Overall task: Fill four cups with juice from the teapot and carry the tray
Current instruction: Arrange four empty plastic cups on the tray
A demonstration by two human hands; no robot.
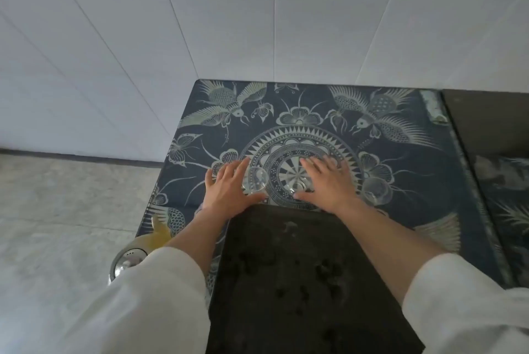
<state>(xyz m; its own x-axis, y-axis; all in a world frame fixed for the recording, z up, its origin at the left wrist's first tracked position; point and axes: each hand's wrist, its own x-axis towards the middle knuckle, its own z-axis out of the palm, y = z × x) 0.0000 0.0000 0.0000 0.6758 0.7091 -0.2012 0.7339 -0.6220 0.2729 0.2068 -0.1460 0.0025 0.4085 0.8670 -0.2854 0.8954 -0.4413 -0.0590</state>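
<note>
The desk (pixel 429 170), under a dark blue cloth printed with birds and a round medallion, carries everything here, and the dark tray (pixel 300 267) lies on its near side, between the person's forearms, with nothing standing on it. Judging from that, the step in hand is gathering the cups onto the tray, before any pouring.

The teapot (pixel 130 256) sits to the left of the tray at the desk's near-left corner, mostly hidden by the white sleeve; only a metal lid and some yellow show (juice, most likely, though how full it is cannot be told).

Just beyond the tray's far edge, the left hand (pixel 229 190) and the right hand (pixel 326 181) lie with fingers spread wide and straight, each beside or over clear glass, holding nothing that can be made out.

Three clear cups are plain: one (pixel 256 181) just right of the left hand, one (pixel 299 186) under the right hand's thumb side, and one (pixel 376 191) beyond the tray's far-right corner. All look empty. A fourth may sit under the right hand's fingers, but that is unclear.

The next move calls for closing each hand round a cup and setting it upright on the tray.
</note>
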